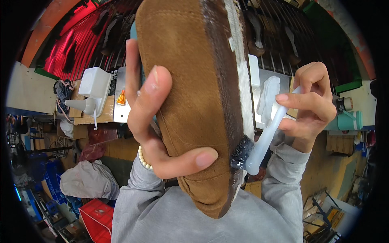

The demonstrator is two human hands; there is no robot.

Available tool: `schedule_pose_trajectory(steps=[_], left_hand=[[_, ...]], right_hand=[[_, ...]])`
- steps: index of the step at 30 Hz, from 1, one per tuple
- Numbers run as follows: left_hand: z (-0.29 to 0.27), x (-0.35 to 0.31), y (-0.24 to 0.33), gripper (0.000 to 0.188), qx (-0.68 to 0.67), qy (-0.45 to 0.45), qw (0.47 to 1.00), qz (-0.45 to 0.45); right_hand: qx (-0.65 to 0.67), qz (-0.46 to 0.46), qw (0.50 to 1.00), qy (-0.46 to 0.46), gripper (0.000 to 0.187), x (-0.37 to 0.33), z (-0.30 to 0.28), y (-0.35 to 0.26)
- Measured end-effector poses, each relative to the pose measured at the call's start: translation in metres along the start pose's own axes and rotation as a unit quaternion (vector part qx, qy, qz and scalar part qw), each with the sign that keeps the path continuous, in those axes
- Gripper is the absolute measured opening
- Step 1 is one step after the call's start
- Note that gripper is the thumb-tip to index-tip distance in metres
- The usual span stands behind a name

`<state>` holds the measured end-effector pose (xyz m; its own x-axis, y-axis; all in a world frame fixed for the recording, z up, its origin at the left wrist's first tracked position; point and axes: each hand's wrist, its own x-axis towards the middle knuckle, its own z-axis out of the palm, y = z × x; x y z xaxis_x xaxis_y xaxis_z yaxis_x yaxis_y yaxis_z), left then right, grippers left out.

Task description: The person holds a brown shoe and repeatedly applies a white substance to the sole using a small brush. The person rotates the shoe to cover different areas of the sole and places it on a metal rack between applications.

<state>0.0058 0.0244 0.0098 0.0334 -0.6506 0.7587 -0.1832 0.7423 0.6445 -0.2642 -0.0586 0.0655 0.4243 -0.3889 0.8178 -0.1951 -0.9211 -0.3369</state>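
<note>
A brown suede shoe upper is held up close in the middle, tilted with its narrower end toward me. My left hand grips it from the left, thumb pressed on the suede and fingers spread along its side. Down the right side of the upper runs a dark, wet-looking band, with a rough white edge beside it. In my right hand is a brush with a whitish handle, pinched between thumb and fingers. Its dark bristles touch the band near the lower right.
Behind the shoe is a rack of metal rods bearing several dark shoes, red-lit at left. A white container with a nozzle and a small orange bottle stand left; a teal mug is right. A red crate sits lower left.
</note>
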Motion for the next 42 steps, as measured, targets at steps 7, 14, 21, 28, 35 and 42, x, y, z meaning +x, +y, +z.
schedule_pose_trajectory(steps=[7,14,21,28,35,42], left_hand=[[0.0,0.006,-0.001,0.059,0.021,0.018,0.999,0.017],[0.001,0.009,-0.005,0.053,0.037,0.038,0.998,0.036],[0.003,0.015,-0.011,0.046,0.059,0.066,0.994,0.063],[0.006,0.024,-0.017,0.039,0.094,0.101,0.985,0.108],[0.022,0.034,-0.032,0.033,0.17,0.178,0.944,0.221],[0.007,0.035,-0.026,0.041,0.286,0.178,0.923,0.185]], right_hand=[[0.014,-0.014,1.0,-0.002,0.051,-0.006,0.003,0.0],[0.023,0.006,1.0,0.014,0.05,-0.012,0.007,-0.008],[0.04,0.006,0.999,0.004,0.053,-0.016,0.008,-0.012],[0.022,0.009,1.0,0.012,0.055,-0.018,0.005,-0.022],[0.03,0.18,0.98,0.083,0.033,-0.027,0.022,-0.017],[0.15,0.151,0.975,0.06,0.041,-0.043,0.027,-0.029]])
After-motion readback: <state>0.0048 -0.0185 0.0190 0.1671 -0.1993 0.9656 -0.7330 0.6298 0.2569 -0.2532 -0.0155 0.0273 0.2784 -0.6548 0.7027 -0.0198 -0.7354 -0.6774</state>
